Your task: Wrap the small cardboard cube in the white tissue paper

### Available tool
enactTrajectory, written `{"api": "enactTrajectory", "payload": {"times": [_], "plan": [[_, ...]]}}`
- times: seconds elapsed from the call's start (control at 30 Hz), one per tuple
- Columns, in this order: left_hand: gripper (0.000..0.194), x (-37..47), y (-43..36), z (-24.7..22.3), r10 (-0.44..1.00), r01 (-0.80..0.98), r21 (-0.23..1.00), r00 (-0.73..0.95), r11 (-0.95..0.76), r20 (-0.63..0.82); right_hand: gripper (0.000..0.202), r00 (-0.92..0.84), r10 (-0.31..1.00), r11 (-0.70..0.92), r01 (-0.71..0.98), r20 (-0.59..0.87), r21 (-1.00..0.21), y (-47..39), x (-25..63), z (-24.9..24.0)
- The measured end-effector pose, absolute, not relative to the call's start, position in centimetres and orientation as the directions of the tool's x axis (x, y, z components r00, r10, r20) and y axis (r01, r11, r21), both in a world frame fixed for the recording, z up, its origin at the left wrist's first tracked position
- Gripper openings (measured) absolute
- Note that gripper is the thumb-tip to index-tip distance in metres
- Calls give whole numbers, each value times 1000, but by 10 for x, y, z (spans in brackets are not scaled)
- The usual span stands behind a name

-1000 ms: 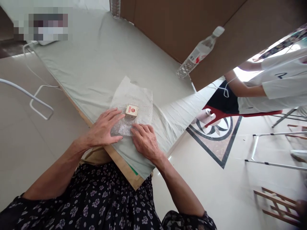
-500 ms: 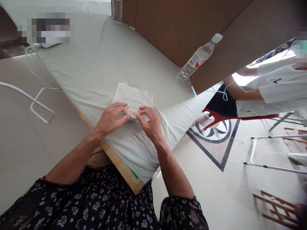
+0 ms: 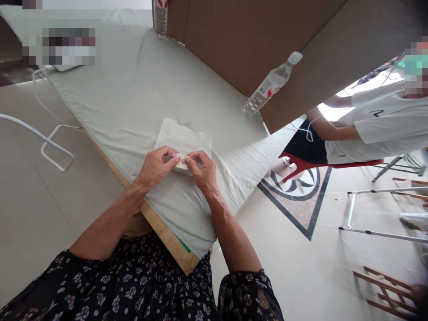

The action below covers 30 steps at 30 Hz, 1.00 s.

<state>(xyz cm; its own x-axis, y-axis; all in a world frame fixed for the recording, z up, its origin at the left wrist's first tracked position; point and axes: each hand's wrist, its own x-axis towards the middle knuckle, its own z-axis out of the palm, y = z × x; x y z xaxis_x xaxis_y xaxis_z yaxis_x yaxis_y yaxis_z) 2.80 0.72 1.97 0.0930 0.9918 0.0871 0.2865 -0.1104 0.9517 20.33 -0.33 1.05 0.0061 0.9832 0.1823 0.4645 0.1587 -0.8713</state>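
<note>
Near the front corner of the cloth-covered table, my left hand (image 3: 154,168) and my right hand (image 3: 203,173) meet with their fingertips almost together. Both thumbs and forefingers pinch a small whitish piece (image 3: 182,158), mostly covered by the fingers; its kind is not clear. Under and behind it lies a white, rough-looking pad or folded sheet (image 3: 183,134). My wrists come in over the table's near edge, the left from the lower left and the right from the lower right.
A clear bottle (image 3: 269,87) leans against a brown cardboard panel (image 3: 230,49), with another bottle (image 3: 161,20) farther back. A pale cloth (image 3: 133,93) covers the table. At right, a person in a white shirt (image 3: 374,118) sits on a red chair (image 3: 347,165).
My fingertips have drawn closer together and now cover most of the small piece, whose pale face with a red mark showed before. The view has shifted slightly.
</note>
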Motion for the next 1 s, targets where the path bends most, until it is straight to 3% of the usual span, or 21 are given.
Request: {"api": "enactTrajectory", "payload": {"times": [0.23, 0.37, 0.43, 0.57, 0.73, 0.83, 1.0], "plan": [[24, 27, 10, 21, 995, 332, 941, 90, -67, 39, 18, -22, 981, 174, 562, 195, -809, 1, 209, 8], [24, 27, 12, 24, 995, 372, 927, 94, -53, 19, 17, -28, 884, 292, 813, 467, -504, -20, 213, 22], [25, 28, 12, 25, 995, 378, 924, 102, -52, 14, 16, -150, 826, 370, 872, 543, -322, -33, 211, 27], [27, 29, 12, 28, 995, 391, 919, 99, -59, 22, 18, -407, 788, 527, 833, 461, -166, -41, 202, 26], [25, 10, 8, 35, 992, 482, 872, 122, -87, 31, 21, -446, 819, 516, 848, 361, -122, -31, 198, 26], [26, -2, 8, 36, 999, 551, 834, 52, -35, 8, 21, -479, 818, 524, 849, 317, -70, -26, 198, 31], [36, -5, 10, 30, 1000, 739, 673, -17, 20, -11, 17, -530, 806, 548, 837, 266, 7, -17, 197, 37]]}}
